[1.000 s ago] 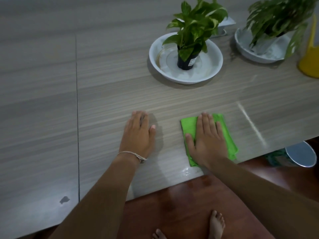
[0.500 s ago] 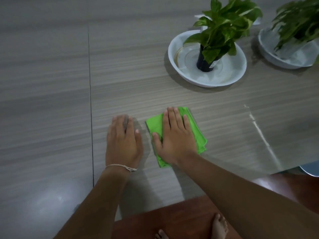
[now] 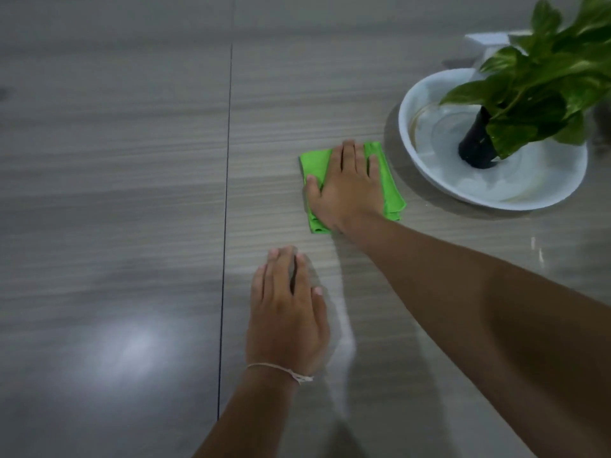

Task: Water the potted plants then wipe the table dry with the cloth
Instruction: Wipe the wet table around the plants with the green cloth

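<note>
A folded bright green cloth [image 3: 390,183] lies flat on the wood-grain table [image 3: 132,160]. My right hand [image 3: 347,190] presses palm-down on top of it, fingers spread, just left of a white dish [image 3: 429,104]. In that dish stands a leafy green plant [image 3: 542,71] in a small black pot [image 3: 476,150]. My left hand [image 3: 287,312] rests flat on the bare table nearer to me, fingers together, holding nothing. It wears a thin string bracelet at the wrist.
A dark seam [image 3: 226,226] runs front to back through the tabletop left of my hands. A pale wet streak [image 3: 344,325] trails from the cloth toward me. A white object [image 3: 486,39] sits behind the dish. A light glare [image 3: 132,352] shows at the near left.
My right hand has pushed the cloth away from the table's front edge, up toward the white dish. The left hand stayed flat on the table.
</note>
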`<state>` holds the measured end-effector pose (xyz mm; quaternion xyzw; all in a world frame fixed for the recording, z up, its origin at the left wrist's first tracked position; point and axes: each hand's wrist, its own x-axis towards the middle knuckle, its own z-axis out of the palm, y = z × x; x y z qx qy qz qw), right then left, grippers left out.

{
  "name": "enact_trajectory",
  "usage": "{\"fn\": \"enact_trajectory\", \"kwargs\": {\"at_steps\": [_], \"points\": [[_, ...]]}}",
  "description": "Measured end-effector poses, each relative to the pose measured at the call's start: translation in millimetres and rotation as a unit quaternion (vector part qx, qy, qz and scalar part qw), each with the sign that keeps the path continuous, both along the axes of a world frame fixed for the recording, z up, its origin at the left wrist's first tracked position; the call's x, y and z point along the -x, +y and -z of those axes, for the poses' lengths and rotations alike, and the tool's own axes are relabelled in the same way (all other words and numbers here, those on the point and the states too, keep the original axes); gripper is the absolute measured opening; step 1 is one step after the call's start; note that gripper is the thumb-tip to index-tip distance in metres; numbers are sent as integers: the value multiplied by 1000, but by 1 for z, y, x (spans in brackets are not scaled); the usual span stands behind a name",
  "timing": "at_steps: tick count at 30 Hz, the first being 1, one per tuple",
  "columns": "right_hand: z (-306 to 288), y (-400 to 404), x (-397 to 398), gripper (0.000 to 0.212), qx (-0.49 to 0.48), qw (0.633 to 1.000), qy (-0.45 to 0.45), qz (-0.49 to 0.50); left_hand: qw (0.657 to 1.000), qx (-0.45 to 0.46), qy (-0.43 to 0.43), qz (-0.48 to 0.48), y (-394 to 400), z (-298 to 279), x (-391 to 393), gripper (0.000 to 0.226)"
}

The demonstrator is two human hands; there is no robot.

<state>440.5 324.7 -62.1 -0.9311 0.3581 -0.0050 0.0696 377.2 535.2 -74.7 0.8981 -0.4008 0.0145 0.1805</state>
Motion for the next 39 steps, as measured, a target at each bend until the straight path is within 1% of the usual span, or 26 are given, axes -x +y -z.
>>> {"fn": "enact_trajectory", "kwargs": {"at_steps": [4,8,13,16,20,23,27,32,36,39], "points": [[-1,-22,-42,88,-2,1000,4,2,1000,-15,7,0,0,-2,0,55],[-1,-30,-66,88,-8,1000,17,2,1000,-21,19,-5,0,-4,0,56],[0,-33,-71,86,-6,1000,22,-5,1000,-10,19,-12,-1,-4,-2,56],[2,-24,-60,86,-7,1000,21,-16,1000,-6,21,-14,-1,-5,-2,56],[6,0,-21,87,-6,999,2,-48,1000,25,11,-10,-2,-4,-3,55],[6,22,22,88,-15,997,-9,-73,999,23,16,-21,-1,-5,-3,56],[6,58,97,86,-2,994,-48,-100,999,14,23,-28,1,-14,1,55],[3,116,196,81,4,992,-43,-122,999,13,22,-46,6,-13,6,55],[5,148,227,82,4,994,-48,-96,997,31,50,-55,8,-16,10,54],[6,158,236,84,-6,994,-52,-91,998,28,46,-43,8,-14,8,53]]}}
